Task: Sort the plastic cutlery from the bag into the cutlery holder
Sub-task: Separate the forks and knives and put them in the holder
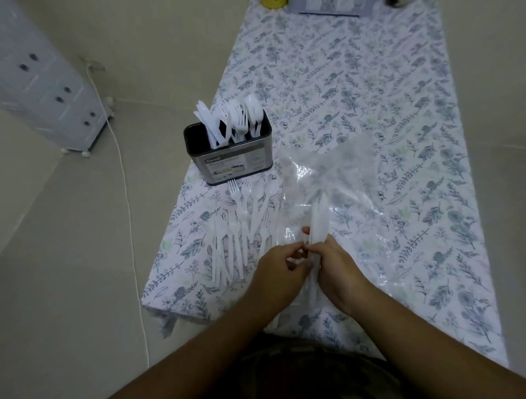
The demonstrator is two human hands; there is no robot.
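Right hand [338,267] grips knife bundle [317,225]; left hand [280,266] pinches handles. Light, slick, brittle plastic: likely best held mid-handle.

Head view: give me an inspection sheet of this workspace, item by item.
Surface: table under a floral tablecloth.
Job's things: cutlery holder upright, with knives, forks and spoons standing in it; loose forks and spoons lying on the cloth before it; clear plastic bag flat beside them.
Clutter: yellow object and a box at the far edge, cropped.
Grippers: left hand and right hand together hold a bundle of white knives.
Cables: white cord on the floor.
Surroundings: white drawer unit, beige floor.
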